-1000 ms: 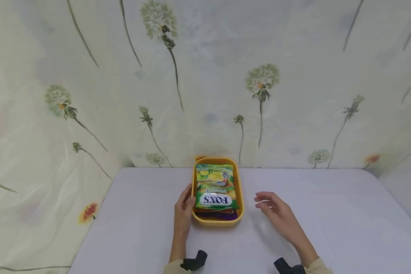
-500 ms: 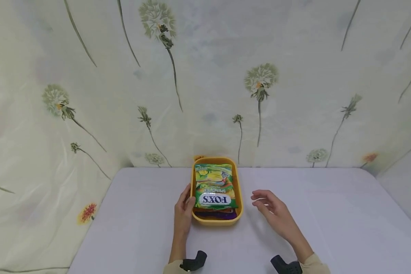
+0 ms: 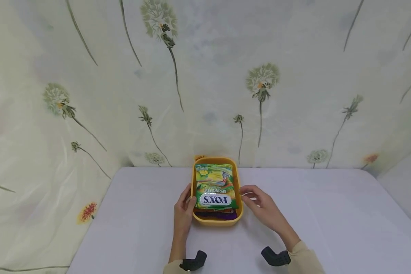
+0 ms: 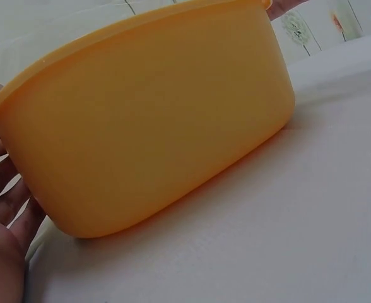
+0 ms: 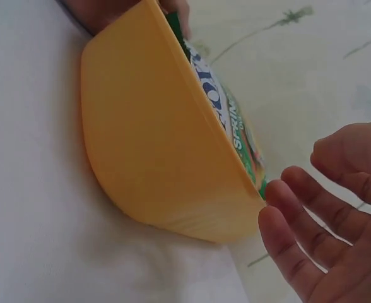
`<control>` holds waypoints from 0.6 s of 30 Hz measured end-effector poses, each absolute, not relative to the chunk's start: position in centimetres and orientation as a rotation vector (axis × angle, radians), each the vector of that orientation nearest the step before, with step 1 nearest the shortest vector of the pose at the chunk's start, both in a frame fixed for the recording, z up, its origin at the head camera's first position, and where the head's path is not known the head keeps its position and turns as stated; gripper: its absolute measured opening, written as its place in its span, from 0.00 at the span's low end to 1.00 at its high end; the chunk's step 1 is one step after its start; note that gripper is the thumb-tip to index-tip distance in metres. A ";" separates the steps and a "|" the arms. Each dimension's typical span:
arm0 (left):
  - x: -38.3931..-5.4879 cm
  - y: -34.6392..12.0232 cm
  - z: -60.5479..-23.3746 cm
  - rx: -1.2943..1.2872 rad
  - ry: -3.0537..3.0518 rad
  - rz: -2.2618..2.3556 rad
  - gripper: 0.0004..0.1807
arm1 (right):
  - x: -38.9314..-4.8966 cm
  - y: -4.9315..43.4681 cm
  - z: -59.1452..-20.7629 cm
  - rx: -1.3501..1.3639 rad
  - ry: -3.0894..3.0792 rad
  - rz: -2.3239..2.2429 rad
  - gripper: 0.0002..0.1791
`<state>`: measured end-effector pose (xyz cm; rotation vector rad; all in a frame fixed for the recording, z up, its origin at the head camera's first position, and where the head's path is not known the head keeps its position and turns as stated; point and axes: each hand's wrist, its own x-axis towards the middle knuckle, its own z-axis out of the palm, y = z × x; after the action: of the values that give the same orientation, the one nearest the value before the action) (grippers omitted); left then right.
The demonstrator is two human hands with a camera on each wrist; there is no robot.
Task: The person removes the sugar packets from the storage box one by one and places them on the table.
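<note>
A yellow plastic container [image 3: 216,223] stands near the table's far edge. On top inside it lies a green-and-yellow FOX'S Spring Tea candy bag [image 3: 216,192], its print upside down. Below the bag, a purple packet [image 3: 222,216] shows at the near end; the rest is covered. My left hand [image 3: 183,215] holds the container's left side, thumb at the rim [image 4: 43,63] and fingers along the outer wall. At the right side, my right hand [image 3: 263,207] has its fingers loosely bent, with fingertips [image 5: 275,189] close to the rim; whether they touch it I cannot tell.
A white-covered table [image 3: 140,213] extends to both sides of the container. Behind it hangs a cloth [image 3: 205,76] printed with dandelions, close to the container's far end. Black wrist devices [image 3: 275,257] sit at both cuffs.
My right hand has moved left, from well apart to the container's right rim. The left hand, container and candy bag stay where they were.
</note>
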<state>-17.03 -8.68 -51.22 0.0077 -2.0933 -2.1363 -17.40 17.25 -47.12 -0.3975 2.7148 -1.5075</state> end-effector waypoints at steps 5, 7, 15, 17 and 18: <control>-17.0 -8.6 -51.3 -0.004 -2.088 -2.131 0.27 | -17.8 16.5 -47.2 -0.450 2.729 -1.415 0.18; -17.0 -8.6 -51.3 -0.004 -2.085 -2.129 0.27 | -18.1 16.3 -47.2 -0.487 2.751 -1.360 0.18; -16.9 -8.6 -51.2 0.003 -2.068 -2.146 0.27 | -18.6 15.5 -46.9 -0.549 2.824 -1.198 0.27; -16.9 -8.6 -51.2 0.005 -2.067 -2.146 0.27 | -18.7 15.3 -46.8 -0.546 2.832 -1.157 0.28; -16.9 -8.6 -51.2 0.007 -2.065 -2.148 0.27 | -18.7 15.2 -46.7 -0.539 2.834 -1.135 0.28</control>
<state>-16.94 -8.59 -51.22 0.0068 -2.0650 -2.1485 -18.70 15.16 -46.70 -0.5387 2.8336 -1.1353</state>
